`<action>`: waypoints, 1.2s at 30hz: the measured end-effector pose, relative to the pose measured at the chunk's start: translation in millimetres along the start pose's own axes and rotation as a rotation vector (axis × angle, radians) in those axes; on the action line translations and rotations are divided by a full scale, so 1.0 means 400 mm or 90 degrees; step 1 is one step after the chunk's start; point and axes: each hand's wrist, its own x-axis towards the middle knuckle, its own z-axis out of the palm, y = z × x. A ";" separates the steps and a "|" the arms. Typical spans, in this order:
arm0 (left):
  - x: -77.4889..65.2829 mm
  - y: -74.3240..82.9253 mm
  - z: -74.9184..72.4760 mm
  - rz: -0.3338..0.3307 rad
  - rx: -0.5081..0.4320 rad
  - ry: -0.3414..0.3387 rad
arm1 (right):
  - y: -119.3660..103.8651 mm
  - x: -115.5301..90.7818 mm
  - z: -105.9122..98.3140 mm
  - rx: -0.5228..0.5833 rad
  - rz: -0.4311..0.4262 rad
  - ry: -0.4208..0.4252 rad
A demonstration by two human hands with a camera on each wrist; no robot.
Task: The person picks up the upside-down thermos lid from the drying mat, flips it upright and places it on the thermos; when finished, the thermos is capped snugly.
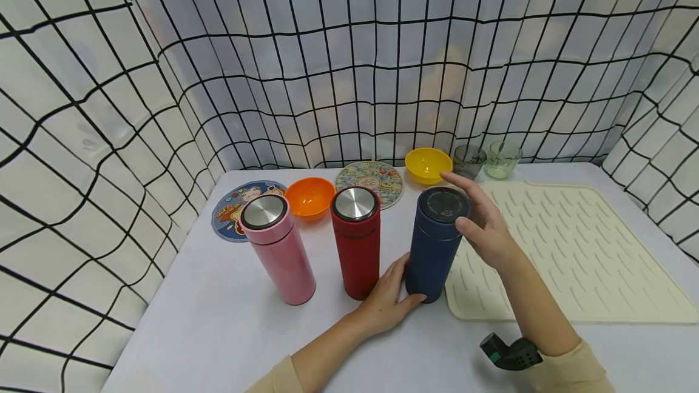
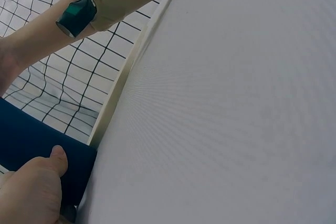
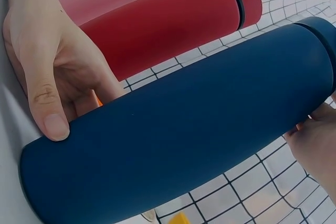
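Observation:
In the head view a dark blue thermos bottle [image 1: 433, 253] with a dark-topped lid [image 1: 443, 204] stands at the left edge of a cream mat. My left hand [image 1: 384, 305] grips its base, thumb in front and fingers round the far side. Up at the lid is my right hand [image 1: 488, 229], its thumb at the lid's side and its index finger stretched out past it. A red thermos bottle [image 1: 357, 247] stands just left of the blue one, close to my left fingers. Further left is a pink thermos bottle [image 1: 281, 253]. Both have silver lid tops.
The cream ridged mat [image 1: 573, 253] covers the table's right side. Behind the bottles are an orange bowl [image 1: 310, 199], a yellow bowl [image 1: 428, 165], a blue patterned round mat [image 1: 226, 214], another patterned round mat [image 1: 390, 184], a grey glass [image 1: 468, 161] and a greenish glass [image 1: 502, 161]. Black netting [image 1: 327, 77] surrounds the table.

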 end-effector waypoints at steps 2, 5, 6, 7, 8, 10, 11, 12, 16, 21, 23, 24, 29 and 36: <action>-0.001 0.001 0.000 -0.002 0.001 -0.001 | 0.003 -0.001 0.000 -0.023 -0.009 0.010; -0.001 0.000 0.000 0.001 0.002 -0.001 | 0.005 -0.001 0.002 -0.044 -0.023 0.027; -0.001 0.001 0.001 0.001 0.002 -0.001 | 0.005 -0.001 0.004 -0.042 -0.025 0.032; -0.001 0.001 0.001 0.001 0.001 -0.001 | 0.005 -0.001 0.005 -0.040 -0.026 0.037; 0.000 0.000 0.001 0.000 0.000 -0.002 | 0.004 0.000 0.007 -0.039 -0.025 0.042; 0.000 0.000 0.002 -0.002 -0.001 -0.003 | 0.003 0.002 0.011 -0.034 -0.025 0.045; 0.000 0.001 0.002 -0.002 -0.002 -0.004 | 0.002 0.003 0.012 -0.035 -0.023 0.044; 0.000 0.001 0.002 -0.003 -0.003 -0.004 | 0.002 0.003 0.012 -0.043 -0.022 0.042; -0.001 0.002 0.002 -0.007 -0.003 -0.004 | 0.003 0.008 0.010 -0.028 -0.028 -0.010; -0.002 0.004 0.002 -0.013 -0.002 -0.006 | -0.001 0.009 0.009 0.021 -0.006 -0.039; -0.002 0.005 0.002 -0.013 -0.001 -0.006 | -0.001 0.005 0.008 0.014 0.005 -0.023; -0.002 0.006 0.001 -0.013 0.000 -0.006 | -0.001 0.003 0.008 -0.001 0.008 -0.012; -0.002 0.007 0.001 -0.016 0.003 -0.006 | -0.001 -0.002 0.009 -0.077 0.010 0.024; 0.001 0.001 0.004 -0.006 0.002 -0.002 | -0.003 0.005 0.014 -0.070 0.003 0.002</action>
